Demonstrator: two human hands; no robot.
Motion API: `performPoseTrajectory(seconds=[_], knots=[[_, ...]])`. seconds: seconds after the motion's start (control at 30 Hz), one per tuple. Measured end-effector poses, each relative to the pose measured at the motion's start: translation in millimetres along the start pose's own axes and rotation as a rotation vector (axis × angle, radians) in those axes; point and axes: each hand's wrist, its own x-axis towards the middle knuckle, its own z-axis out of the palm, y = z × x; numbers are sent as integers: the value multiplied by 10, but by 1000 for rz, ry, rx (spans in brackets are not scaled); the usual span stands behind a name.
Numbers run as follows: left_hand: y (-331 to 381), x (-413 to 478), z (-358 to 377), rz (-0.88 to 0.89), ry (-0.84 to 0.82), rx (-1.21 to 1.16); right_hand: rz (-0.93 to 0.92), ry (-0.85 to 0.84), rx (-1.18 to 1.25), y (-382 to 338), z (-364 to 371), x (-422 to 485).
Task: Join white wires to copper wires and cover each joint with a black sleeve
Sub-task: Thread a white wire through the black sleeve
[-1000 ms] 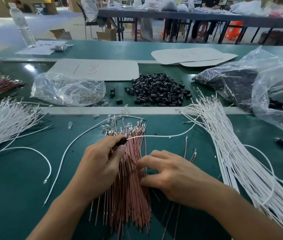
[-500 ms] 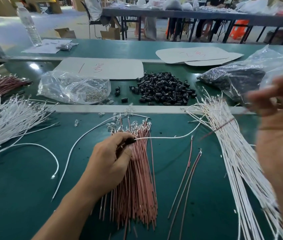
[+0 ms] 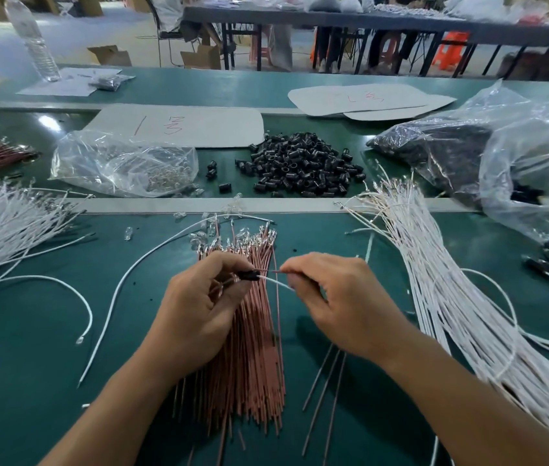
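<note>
My left hand (image 3: pixel 199 307) pinches a small black sleeve (image 3: pixel 249 274) above the bundle of copper wires (image 3: pixel 252 358) at the centre of the green table. A white wire (image 3: pixel 274 282) runs out of the sleeve's right end. My right hand (image 3: pixel 337 301) pinches a single copper wire (image 3: pixel 271 271) with its tip at the sleeve's mouth, and the white wire passes under its fingers. A heap of loose black sleeves (image 3: pixel 303 169) lies beyond the dividing strip. A thick bundle of white wires (image 3: pixel 451 297) stretches down the right side.
More white wires (image 3: pixel 0 227) fan out at the left, with two loose ones (image 3: pixel 125 284) curving across the table. A clear bag of metal rings (image 3: pixel 125 163) sits at the back left, large plastic bags (image 3: pixel 501 156) at the back right. Three stray copper wires (image 3: pixel 323 391) lie under my right wrist.
My right hand came back from high on the right with one copper wire and now meets my left hand at the black sleeve. The left hand stayed over the copper bundle.
</note>
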Motion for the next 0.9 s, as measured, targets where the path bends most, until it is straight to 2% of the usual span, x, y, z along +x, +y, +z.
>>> performPoseTrajectory(seconds=[0.1,0.43,0.77,0.9], knots=[[-12,-4,6,-19,-10,-22,1,-32,4,-21,-12,-7],[2,0,14,-39,-14,-46,22,29,-16,-27,-23,-39],[101,-4,45,65,-98,87,41,-63,-32,-61,76,-53],[112,-7,53,63,-73,90,63,-66,-2,-58,111,-67]])
